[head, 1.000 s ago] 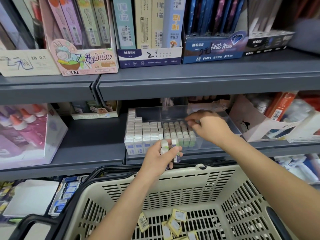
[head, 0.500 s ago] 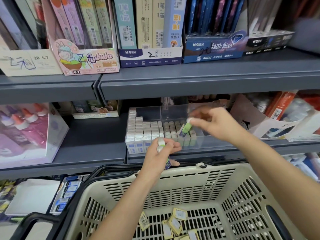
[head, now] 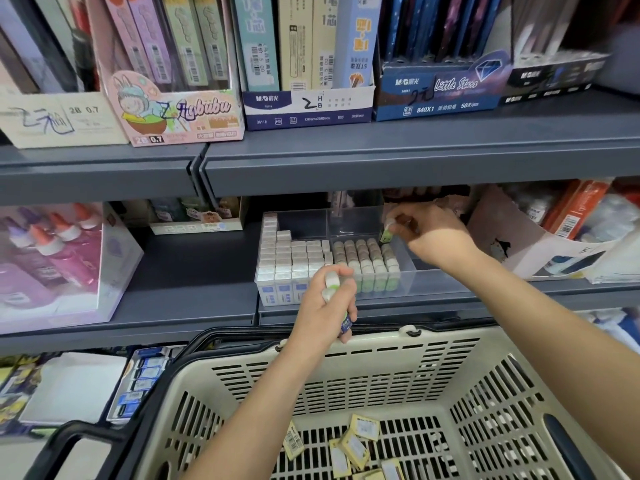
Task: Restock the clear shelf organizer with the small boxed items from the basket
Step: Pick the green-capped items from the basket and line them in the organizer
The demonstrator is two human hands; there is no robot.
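right hand (head: 433, 237) pinches one small box (head: 385, 236) just above organizer (head: 429, 284) | left hand (head: 329, 306) grips spare boxes (head: 330, 284) before organizer front | box probably light, stiff, smooth: pinch its narrow sides near top

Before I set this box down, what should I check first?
1. Right hand pinches the green box: ok.
2. Free room behind the green rows in the clear organizer: ok.
3. Box turned upright like its neighbours: cannot tell, blurred.
4. Left hand grips the spare boxes: ok.
5. Basket close below the left hand: ok.
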